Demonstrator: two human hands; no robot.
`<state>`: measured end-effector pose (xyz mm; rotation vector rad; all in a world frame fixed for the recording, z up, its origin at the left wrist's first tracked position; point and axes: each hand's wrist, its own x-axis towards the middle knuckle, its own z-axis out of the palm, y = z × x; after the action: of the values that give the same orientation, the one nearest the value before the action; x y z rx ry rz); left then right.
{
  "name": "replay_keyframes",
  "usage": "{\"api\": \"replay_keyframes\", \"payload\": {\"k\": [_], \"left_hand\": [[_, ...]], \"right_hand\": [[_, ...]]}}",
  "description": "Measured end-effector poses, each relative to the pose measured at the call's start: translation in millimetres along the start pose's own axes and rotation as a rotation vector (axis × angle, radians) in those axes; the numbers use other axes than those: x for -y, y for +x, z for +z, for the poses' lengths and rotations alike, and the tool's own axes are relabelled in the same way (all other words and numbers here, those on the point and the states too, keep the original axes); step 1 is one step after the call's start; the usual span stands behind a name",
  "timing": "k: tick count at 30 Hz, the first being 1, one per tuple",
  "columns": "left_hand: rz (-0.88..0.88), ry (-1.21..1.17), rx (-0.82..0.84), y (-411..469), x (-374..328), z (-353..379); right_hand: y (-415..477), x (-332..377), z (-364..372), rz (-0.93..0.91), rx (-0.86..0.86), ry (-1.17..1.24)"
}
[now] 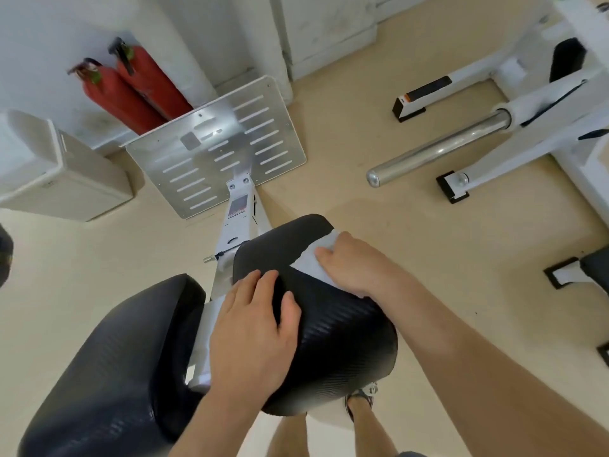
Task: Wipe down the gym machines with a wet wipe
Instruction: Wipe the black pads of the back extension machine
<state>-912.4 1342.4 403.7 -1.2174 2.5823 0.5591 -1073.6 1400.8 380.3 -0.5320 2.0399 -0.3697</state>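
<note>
Black ribbed vinyl seat pad (329, 341) mid-wipe: right hand (349, 265) clutches the white wet wipe (309, 263) at its far edge, left hand (253, 328) flat on top. White-framed machine (527, 103) right of it probably not done yet.

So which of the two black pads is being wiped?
The rounder seat pad on the right: the right hand holds a wet wipe against it, the left hand lies flat on it. The longer pad, lower left, goes untouched.

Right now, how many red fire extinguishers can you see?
2. The left fire extinguisher and the right fire extinguisher lean side by side against the wall, behind the metal footplate, which hides their bottoms.
</note>
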Motion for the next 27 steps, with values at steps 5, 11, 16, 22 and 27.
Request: {"api": "replay_keyframes", "payload": {"k": [5, 11, 16, 22, 27], "left_hand": [[0.010, -0.071, -0.037, 1.6, 1.2, 3.7], [0.044, -0.240, -0.182, 2.0, 5.2, 8.6], [0.071, -0.447, -0.347, 1.3, 6.4, 9.5], [0.035, -0.622, -0.447, -0.1, 11.7, 12.3], [-0.046, -0.792, -0.504, 1.9, 15.5, 12.7]], "right_hand": [[54.8, 20.3, -5.8, -0.007, 0.083, -0.151], [117.5, 33.8, 1.6, -0.074, 0.162, -0.334], [98.8, 36.1, 4.6, -0.388, 0.218, -0.591], [55.2, 24.0, 2.1, -0.615, 0.355, -0.705], [106.7, 75.4, 43.3, -0.590, 0.332, -0.872]]}}
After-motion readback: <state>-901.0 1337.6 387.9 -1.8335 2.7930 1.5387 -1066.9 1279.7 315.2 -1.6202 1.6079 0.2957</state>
